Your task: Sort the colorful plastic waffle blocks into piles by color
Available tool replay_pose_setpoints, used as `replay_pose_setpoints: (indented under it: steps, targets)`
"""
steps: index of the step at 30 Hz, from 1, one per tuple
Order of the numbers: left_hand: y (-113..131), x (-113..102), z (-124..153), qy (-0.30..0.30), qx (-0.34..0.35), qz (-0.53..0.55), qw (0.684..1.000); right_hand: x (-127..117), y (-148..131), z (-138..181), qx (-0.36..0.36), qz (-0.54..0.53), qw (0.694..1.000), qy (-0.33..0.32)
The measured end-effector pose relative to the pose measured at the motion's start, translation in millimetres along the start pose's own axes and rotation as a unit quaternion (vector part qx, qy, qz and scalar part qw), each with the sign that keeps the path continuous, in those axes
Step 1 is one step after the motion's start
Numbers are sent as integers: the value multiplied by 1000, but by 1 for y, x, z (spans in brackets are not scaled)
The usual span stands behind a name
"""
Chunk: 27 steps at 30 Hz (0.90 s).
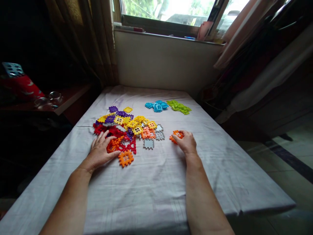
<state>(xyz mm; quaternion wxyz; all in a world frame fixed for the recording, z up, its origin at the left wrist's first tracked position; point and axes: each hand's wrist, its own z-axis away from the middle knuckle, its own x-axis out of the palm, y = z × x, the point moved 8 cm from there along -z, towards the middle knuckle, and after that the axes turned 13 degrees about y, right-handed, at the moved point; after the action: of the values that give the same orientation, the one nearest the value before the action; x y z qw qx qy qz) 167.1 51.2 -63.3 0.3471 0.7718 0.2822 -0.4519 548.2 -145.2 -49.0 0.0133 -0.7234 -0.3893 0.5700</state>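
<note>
A mixed pile of plastic interlocking tiles [124,125] in yellow, purple, red, orange and grey lies on a white sheet [151,182]. My left hand [101,150] rests flat with fingers spread on the pile's near left edge, touching red and orange pieces. Just right of its fingertips lies a lone orange square tile [126,158]. My right hand [186,141] is curled around orange tiles [176,135] to the right of the pile. Farther back sit a separate blue group [156,105] and a green group [179,107].
The sheet covers a bed or table that ends at a wall under a window [171,13]. A dark side shelf [49,101] with glass items stands at the left. Curtains [97,42] hang at both sides. Tiled floor [288,156] lies to the right.
</note>
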Motion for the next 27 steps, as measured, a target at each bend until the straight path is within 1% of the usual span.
replay_pose_setpoints:
  steps: [3, 5, 7, 9, 12, 15, 17, 19, 20, 22, 23, 27]
  targets:
    - [0, -3, -1, 45, 16, 24, 999, 2, -3, 4, -1, 14, 1000, -2]
    - [-1, -4, -2, 61, 16, 39, 997, 3, -4, 6, -4, 12, 1000, 2]
    - [-3, -3, -1, 61, 13, 51, 997, 1, -5, 6, -12, -5, 1000, 25]
    - [-2, -5, -1, 61, 13, 64, 996, -4, -9, 7, -27, -32, 997, 61]
    - [1, -11, -2, 68, 9, 87, 994, -10, -24, 13, -70, -86, 989, 103]
    - [10, -23, -3, 111, 3, 121, 986, -12, -52, 26, -143, -152, 972, 110]
    - [20, -33, -4, 159, 3, 164, 974, -11, -72, 38, -193, -193, 956, 108]
    - [26, -39, -2, 201, -20, 205, 958, -10, -91, 53, -239, -224, 939, 101]
    - [28, -41, -1, 213, -39, 221, 951, -9, -100, 61, -262, -237, 931, 94]
    - [32, -40, 3, 217, -73, 248, 941, -8, -116, 76, -304, -254, 915, 75]
    - [36, -38, 4, 211, -80, 262, 938, -8, -123, 83, -321, -260, 908, 66]
    - [57, -35, 7, 175, -50, 296, 938, -10, -146, 105, -369, -279, 886, 21]
